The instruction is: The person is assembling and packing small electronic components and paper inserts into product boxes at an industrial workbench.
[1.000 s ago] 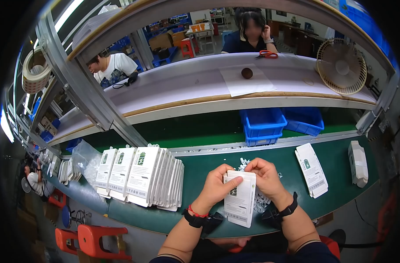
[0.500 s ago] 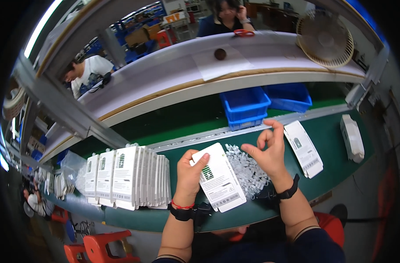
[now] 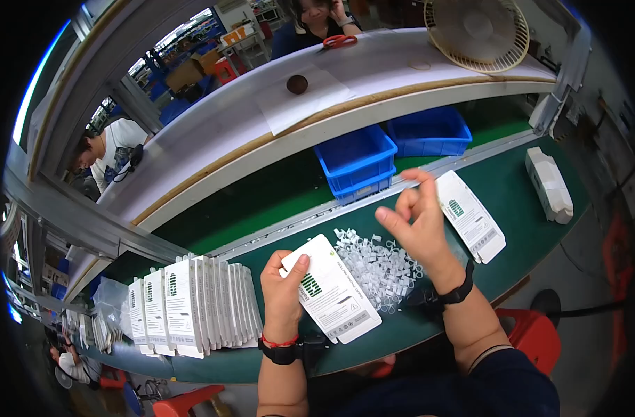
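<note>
Green matting covers the counter (image 3: 512,187) before me, with a conveyor shelf (image 3: 213,132) and two blue bins (image 3: 359,160) behind it.

Head view: my left hand (image 3: 283,292) lies on a white packet (image 3: 331,295), thumb on its top face, fingers underneath, pinching the packet's left edge. The packet rests on the counter just beside a pile of small clear clips (image 3: 376,260).

My right hand (image 3: 418,226) is raised above the pile, thumb and forefinger pressed together; what they pinch is too small to tell.

A row of upright packets (image 3: 192,306) stands to the left. Another packet (image 3: 470,215) lies to the right.
</note>
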Demonstrator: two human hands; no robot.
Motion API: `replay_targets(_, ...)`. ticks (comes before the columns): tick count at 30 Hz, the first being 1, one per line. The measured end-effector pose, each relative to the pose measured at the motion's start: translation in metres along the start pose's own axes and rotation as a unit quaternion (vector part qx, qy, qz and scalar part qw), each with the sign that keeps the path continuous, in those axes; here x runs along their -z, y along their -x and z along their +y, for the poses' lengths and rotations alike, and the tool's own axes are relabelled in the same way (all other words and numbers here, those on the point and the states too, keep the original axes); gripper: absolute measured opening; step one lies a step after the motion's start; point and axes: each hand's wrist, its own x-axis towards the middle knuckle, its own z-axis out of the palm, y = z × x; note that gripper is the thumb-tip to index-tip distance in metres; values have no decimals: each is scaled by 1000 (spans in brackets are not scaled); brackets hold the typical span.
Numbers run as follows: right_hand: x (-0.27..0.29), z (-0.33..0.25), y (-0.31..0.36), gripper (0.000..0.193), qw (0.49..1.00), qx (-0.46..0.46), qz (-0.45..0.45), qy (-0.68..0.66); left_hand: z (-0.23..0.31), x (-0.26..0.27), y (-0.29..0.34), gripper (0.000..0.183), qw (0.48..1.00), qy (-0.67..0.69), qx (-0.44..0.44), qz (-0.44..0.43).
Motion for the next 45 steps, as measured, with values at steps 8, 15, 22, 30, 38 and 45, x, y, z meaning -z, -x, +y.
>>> replay_targets(8,-35,1,47,28,910,-122,-388,87,-4,1,-1,12,997,53,-44,31)
replay_targets(15,-40,-10,46,23,874,-264,-362,-188,3,0,3,44,949,289,-1,-122)
replay_targets(22,-47,-10,63,23,884,-285,-335,-158,5,-5,6,122,896,263,40,-356)
replay_targets(30,-38,-8,55,18,921,-50,-373,103,-17,-3,12,94,864,325,57,-381)
replay_targets(38,-18,-6,47,24,969,97,-188,131,-43,-22,10,70,882,292,144,-341)
replay_targets(45,-33,-20,45,33,900,300,-221,226,-54,-23,4,59,872,266,139,-387)
